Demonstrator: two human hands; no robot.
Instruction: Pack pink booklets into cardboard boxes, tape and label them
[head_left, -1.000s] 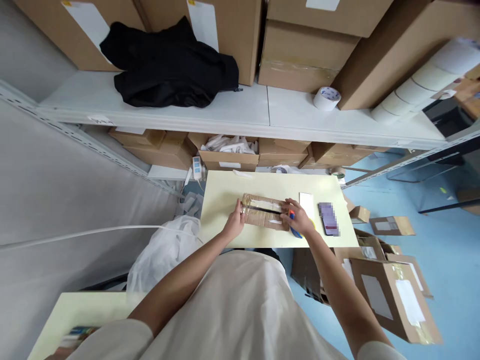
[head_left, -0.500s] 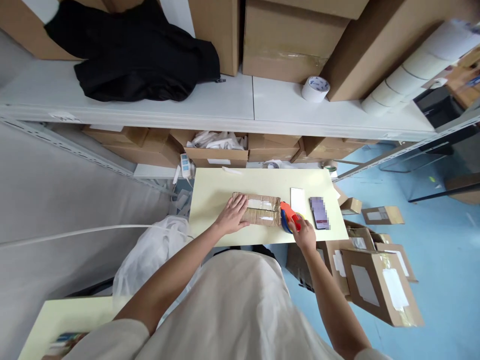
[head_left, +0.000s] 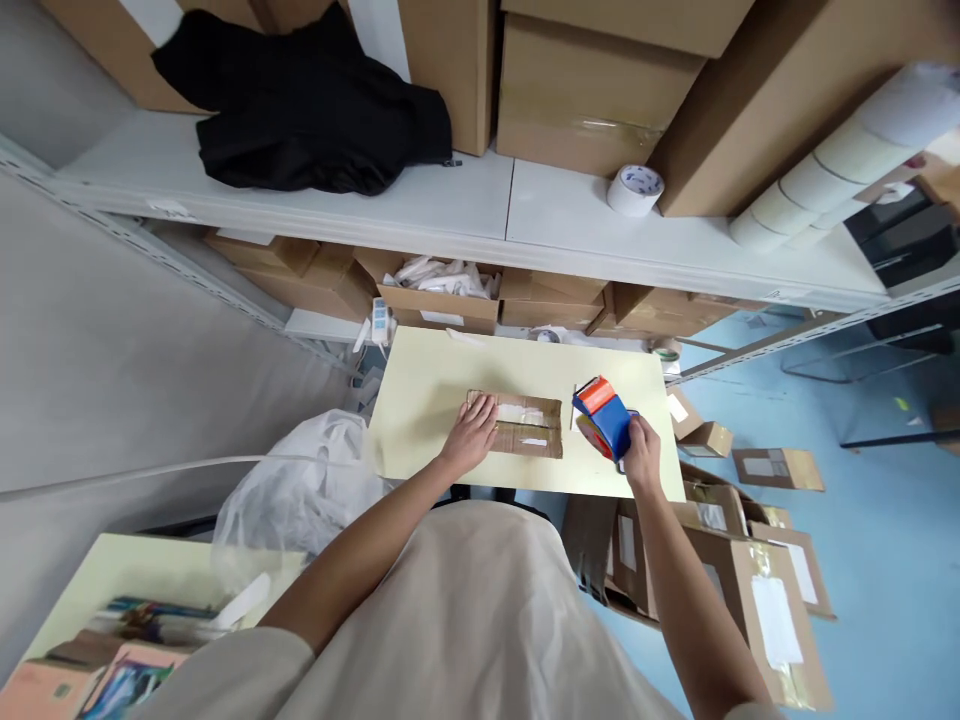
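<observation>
A flat brown cardboard package (head_left: 525,440), with pale patches and shiny tape along its middle, lies on the cream table (head_left: 420,360). My left hand (head_left: 472,432) rests flat on the package's left end, fingers stretched out. To the right, my right hand (head_left: 642,452) is closed around a blue and orange tape dispenser (head_left: 613,418), which is raised above the table and apart from the package. Behind the dispenser, a white card (head_left: 575,410) is mostly hidden. The phone seen earlier on the table is out of sight behind the dispenser and hand.
A shelf (head_left: 480,205) beyond the table bears a black garment (head_left: 322,110), cardboard boxes (head_left: 585,100) and a tape roll (head_left: 635,190). Boxes (head_left: 772,600) crowd the floor at right. A clear plastic bag (head_left: 292,490) sits at left, near a second table (head_left: 112,575).
My right hand has lifted the tape dispenser off the package's right end and moved it rightwards, turning it. My left hand stays on the package. The view has shifted slightly.
</observation>
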